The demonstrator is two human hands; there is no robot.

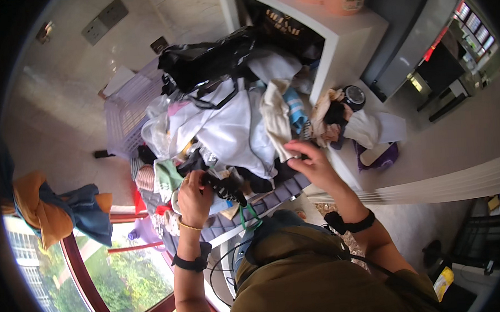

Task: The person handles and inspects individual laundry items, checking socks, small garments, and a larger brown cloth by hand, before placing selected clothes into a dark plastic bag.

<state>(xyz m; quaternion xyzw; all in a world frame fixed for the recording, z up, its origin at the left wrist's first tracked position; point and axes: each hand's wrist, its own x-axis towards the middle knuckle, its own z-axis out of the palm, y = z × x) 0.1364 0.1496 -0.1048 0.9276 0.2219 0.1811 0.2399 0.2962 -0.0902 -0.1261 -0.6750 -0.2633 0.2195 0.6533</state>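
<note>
My left hand (194,199) grips a black cloth item (226,189) with white markings, possibly a sock, which hangs to the right of my fingers. At the end of a cream ribbed sock (275,112) is my right hand (314,163), thumb and forefinger on either side of the fabric. Whether they pinch it cannot be made out. The sock lies across a heap of clothes, beside a light blue striped cloth (295,109) and a large white garment (225,123). Near my left hand lie a green and white sock (167,177) and a pink striped one (145,177).
A pale lilac plastic basket (123,116) and a black plastic bag (207,63) stand behind the heap. To the right are a white shelf unit (344,45), a round black-rimmed object (354,97) and a purple item (377,158). At left, blue and orange fabric (62,210) hangs beside a window (120,268).
</note>
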